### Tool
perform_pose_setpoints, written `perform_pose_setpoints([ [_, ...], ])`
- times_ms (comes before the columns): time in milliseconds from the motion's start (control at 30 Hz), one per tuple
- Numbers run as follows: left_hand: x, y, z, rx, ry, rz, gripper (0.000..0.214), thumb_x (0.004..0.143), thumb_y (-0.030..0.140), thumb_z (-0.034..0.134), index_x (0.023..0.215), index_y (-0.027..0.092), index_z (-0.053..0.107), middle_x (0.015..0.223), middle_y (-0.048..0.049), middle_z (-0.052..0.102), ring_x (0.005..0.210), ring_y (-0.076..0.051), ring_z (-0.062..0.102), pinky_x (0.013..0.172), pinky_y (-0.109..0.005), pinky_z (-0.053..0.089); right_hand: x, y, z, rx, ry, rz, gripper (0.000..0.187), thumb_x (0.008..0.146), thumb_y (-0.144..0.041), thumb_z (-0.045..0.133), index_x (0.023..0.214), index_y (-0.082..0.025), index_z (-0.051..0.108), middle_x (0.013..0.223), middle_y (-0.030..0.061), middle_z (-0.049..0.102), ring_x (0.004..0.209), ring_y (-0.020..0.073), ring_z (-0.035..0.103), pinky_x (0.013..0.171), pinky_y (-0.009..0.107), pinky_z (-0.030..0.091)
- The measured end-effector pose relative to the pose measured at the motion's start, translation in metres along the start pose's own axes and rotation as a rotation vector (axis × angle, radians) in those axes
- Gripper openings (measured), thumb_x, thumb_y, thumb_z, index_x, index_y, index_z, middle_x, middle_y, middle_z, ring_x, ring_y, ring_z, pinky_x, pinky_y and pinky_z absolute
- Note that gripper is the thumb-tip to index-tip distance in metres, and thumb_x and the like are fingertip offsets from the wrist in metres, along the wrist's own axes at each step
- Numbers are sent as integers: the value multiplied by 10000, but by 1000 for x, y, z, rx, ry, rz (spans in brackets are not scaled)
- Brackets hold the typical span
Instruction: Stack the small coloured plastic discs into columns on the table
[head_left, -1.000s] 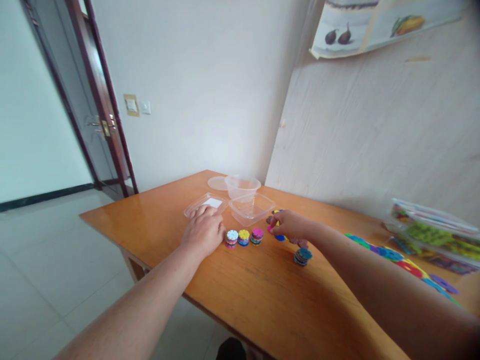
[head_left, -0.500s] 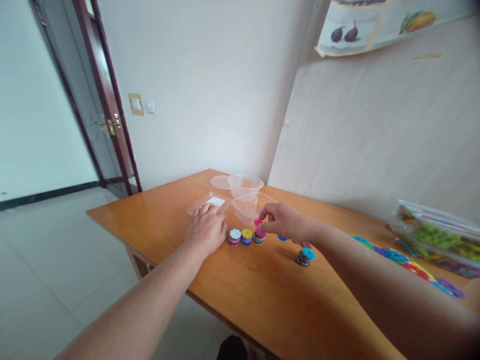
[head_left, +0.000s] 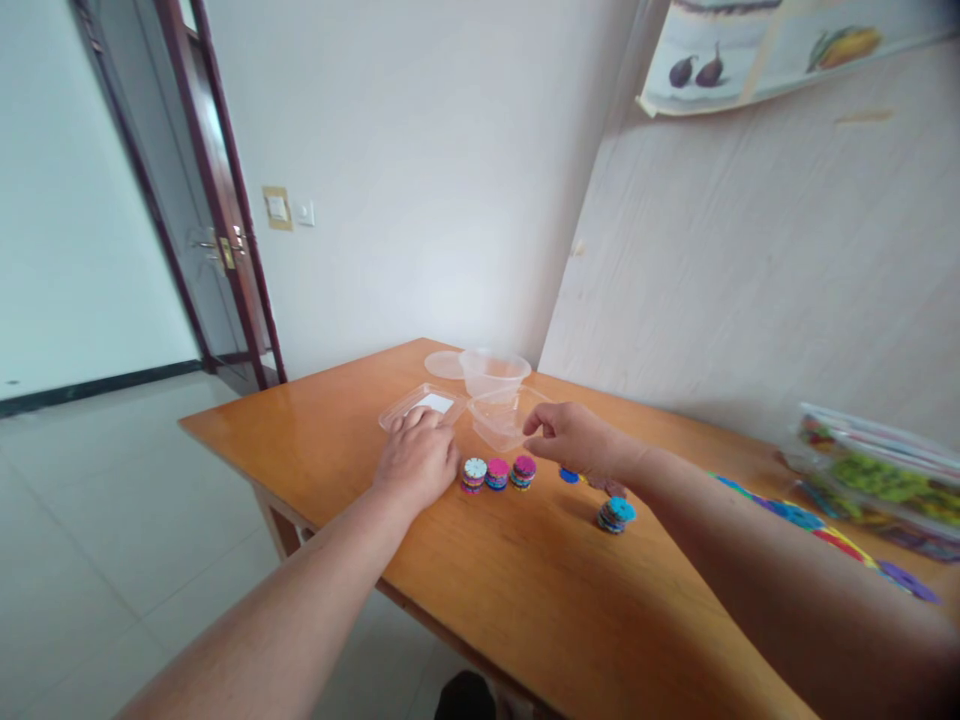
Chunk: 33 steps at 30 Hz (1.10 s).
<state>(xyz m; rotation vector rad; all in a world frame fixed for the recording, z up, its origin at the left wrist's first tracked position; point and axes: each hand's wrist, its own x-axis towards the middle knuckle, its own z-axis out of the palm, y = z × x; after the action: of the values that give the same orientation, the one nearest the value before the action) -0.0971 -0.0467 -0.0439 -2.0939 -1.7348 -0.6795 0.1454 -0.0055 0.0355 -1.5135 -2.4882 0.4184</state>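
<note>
Stacking seemed the step in hand, the right hand point(head_left: 579, 438) apparently empty, fingers slightly parted, near three disc stacks point(head_left: 497, 475) inward from the near edge of the worktop point(head_left: 525, 580), and another disc called for a fresh pinch.

3 disc stacks point(head_left: 497, 474) stand before 2 tubs point(head_left: 495, 376) on the table point(head_left: 517, 590).

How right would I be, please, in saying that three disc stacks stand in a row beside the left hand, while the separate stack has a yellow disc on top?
Not quite: the head view shows a blue disc on top of the separate stack, not a yellow one. Three disc stacks do stand in a row beside the left hand.
</note>
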Motion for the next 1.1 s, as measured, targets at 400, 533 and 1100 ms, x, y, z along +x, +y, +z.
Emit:
perform_pose_setpoints([
  [400, 1, 1, -2, -61, 6, -2, 165, 832, 244, 546, 770, 235, 698, 1080, -93, 647, 1129, -280, 481, 993, -470, 380, -5, 59, -6, 52, -333, 233, 410, 740, -159, 654, 1149, -172, 628, 593, -20, 666, 476, 152, 639, 458, 213, 464],
  [533, 1, 0, -1, -26, 1, 6, 164, 836, 253, 549, 764, 239, 695, 1078, -86, 645, 1134, -272, 484, 996, -457, 386, -1, 69, -1, 103, -334, 270, 337, 719, -175, 689, 1055, -186, 673, 547, -31, 652, 435, 144, 616, 437, 208, 460],
  [1100, 0, -1, 1, -11, 6, 0, 188, 854, 275, 533, 802, 240, 710, 1080, -96, 650, 1157, -283, 482, 1008, -462, 389, -13, -11, -16, -2, -195, 8, 393, 772, -439, 739, 1082, -205, 679, 878, 31, 676, 582, 107, 579, 467, 195, 385],
])
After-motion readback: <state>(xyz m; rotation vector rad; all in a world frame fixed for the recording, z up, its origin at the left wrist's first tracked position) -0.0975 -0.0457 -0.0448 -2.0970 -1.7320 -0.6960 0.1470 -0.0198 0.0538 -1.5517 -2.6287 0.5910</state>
